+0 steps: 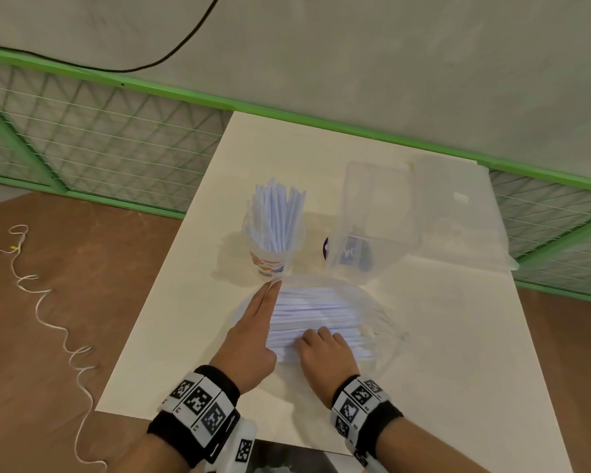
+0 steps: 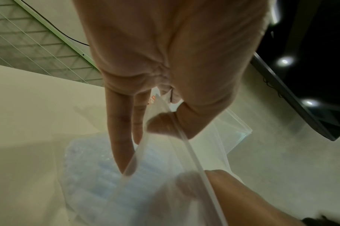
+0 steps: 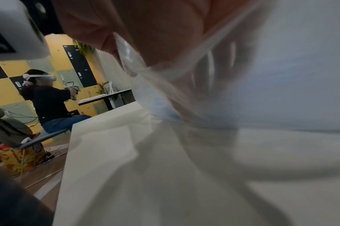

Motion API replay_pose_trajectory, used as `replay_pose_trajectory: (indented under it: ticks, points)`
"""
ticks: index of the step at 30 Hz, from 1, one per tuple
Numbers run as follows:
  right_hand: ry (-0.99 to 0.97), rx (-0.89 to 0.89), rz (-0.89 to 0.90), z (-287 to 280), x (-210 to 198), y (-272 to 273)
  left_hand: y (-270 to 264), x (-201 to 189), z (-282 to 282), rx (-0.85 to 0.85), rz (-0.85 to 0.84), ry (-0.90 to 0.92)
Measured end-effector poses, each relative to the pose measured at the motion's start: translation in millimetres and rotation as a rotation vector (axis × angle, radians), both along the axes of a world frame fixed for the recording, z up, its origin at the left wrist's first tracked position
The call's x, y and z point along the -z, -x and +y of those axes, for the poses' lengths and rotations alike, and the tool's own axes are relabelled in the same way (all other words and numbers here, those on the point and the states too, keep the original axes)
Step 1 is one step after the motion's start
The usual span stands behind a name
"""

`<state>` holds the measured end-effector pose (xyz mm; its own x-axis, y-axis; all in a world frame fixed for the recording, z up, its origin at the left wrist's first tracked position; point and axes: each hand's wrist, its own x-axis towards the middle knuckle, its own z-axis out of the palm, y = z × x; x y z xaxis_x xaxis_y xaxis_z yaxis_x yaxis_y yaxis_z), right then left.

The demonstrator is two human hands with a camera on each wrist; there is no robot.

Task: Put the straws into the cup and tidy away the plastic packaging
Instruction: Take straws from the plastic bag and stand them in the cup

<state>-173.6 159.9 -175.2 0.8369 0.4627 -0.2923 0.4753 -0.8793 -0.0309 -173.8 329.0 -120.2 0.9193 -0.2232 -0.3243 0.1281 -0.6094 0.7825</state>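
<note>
Worked with both hands low over a white table; had a clear plastic box well ahead of the right hand, lying tilted, with a dark printed label showing through its near wall.

Had the plastic bag flat on the table directly under and ahead of both hands, its mouth turned toward the left hand; had a thick layer of pale blue loose straws inside it, lying crosswise between the left fingertips and the right knuckles.

Had a printed cup upright just beyond the left fingertips and to the left of the box, packed with standing straws that fanned out above its rim; could not tell whether cup and bag touched.

Held the hands close together, side by side, the left stretched further forward; laid the left fingers straight along the bag's left edge, pointing at the cup; in the left wrist view, pinched the bag's thickened rim between those fingers and the thumb, the thumb seen through the plastic.

Set the right hand on the near part of the straw layer, fingers curled down onto it and veiled by the plastic in both wrist views; could not tell whether those fingers actually clamped any straws.

Wore black wristbands with square black-and-white markers on both wrists.
</note>
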Motion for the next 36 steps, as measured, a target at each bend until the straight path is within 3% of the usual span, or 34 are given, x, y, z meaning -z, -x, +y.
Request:
replay_pose_trajectory:
  ticks: [24,30,36]
  points:
    - [0.033,0.034,0.103,14,-2,-6,-1,-2,5,-0.006,-0.016,-0.019]
    - [-0.019,0.014,-0.021,11,14,-3,-2,-3,5,-0.005,-0.012,-0.022]
    - [-0.034,0.029,0.001,8,17,-2,-2,-2,5,-0.016,-0.014,-0.026]
